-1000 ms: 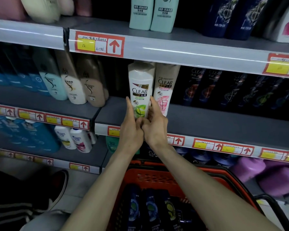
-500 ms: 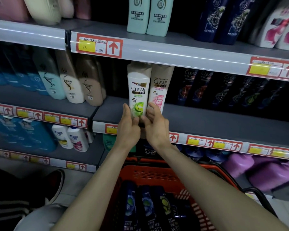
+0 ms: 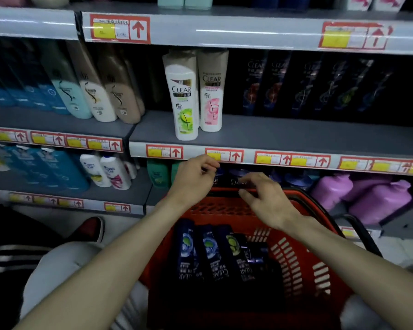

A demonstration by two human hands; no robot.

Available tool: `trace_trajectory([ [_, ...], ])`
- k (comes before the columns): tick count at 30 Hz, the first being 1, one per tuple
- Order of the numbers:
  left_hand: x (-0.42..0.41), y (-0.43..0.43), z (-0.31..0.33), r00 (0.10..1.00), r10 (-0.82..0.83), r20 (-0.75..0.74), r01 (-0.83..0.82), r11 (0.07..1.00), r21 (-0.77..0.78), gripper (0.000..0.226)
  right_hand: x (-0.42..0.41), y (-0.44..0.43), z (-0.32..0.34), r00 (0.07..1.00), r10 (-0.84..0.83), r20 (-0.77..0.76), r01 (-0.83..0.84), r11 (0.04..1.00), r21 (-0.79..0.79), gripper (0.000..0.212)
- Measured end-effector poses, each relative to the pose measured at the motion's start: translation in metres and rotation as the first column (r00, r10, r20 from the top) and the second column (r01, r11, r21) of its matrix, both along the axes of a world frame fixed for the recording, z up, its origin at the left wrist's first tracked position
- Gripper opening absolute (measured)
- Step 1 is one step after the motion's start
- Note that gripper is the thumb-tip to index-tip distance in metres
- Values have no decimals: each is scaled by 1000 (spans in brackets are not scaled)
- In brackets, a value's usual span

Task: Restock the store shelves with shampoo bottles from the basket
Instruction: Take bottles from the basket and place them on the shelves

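Observation:
A white Clear shampoo bottle with a green label (image 3: 184,101) stands upright near the front of the middle shelf (image 3: 284,136), touching a white and pink Clear bottle (image 3: 211,91) on its right. Below the shelf edge my left hand (image 3: 192,179) hovers with fingers loosely curled and nothing in it. My right hand (image 3: 266,201) is over the far rim of the red basket (image 3: 303,265), fingers apart, also holding nothing. Several dark blue Clear bottles (image 3: 210,251) lie side by side in the basket.
Dark Clear bottles (image 3: 320,86) fill the middle shelf to the right. Beige and teal bottles (image 3: 98,91) stand on the shelf section to the left. Purple jugs (image 3: 370,198) sit on the low shelf at right. A red and black shoe (image 3: 88,229) rests on the floor at left.
Both hands have let go of the white green-label bottle, which now stands on the shelf. They have dropped below the shelf edge toward the basket, and the view has tilted down.

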State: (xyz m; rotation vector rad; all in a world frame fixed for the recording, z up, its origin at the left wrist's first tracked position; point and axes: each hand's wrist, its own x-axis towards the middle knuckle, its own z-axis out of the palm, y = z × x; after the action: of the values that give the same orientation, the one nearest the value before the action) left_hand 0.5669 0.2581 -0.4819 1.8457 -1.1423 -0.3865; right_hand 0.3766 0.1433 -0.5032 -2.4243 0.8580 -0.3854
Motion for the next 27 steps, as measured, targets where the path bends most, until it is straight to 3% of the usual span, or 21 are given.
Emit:
trace_trajectory([
  [5,-20,7,-24,988,-152,39,137,956,260,26,-13,7,-20,989,52,-139,-40,995,87,39],
  [10,-33,7,-33,980,-197,20,182,936,302,27,-16,12,-24,990,59,-126,-41,989,139,37],
  [13,-39,6,-45,969,-242,52,206,906,370,25,-23,16,-38,978,55,-200,-10,976,219,34],
  [16,-43,8,-73,921,-387,44,268,713,648,30,-33,24,-65,918,121,-379,30,929,369,25],
  [18,-42,15,-93,876,-483,-1,290,524,801,37,-40,32,-90,844,162,-512,75,908,411,35],
  [20,-40,23,-111,843,-538,3,258,409,875,46,-47,40,-111,796,174,-579,130,886,445,40],
  [25,-52,36,-140,717,-691,94,183,316,931,84,-50,51,-140,824,130,-552,255,784,566,60],
  [27,-62,35,-146,626,-771,116,207,308,929,85,-49,53,-146,831,113,-545,282,759,587,69],
])
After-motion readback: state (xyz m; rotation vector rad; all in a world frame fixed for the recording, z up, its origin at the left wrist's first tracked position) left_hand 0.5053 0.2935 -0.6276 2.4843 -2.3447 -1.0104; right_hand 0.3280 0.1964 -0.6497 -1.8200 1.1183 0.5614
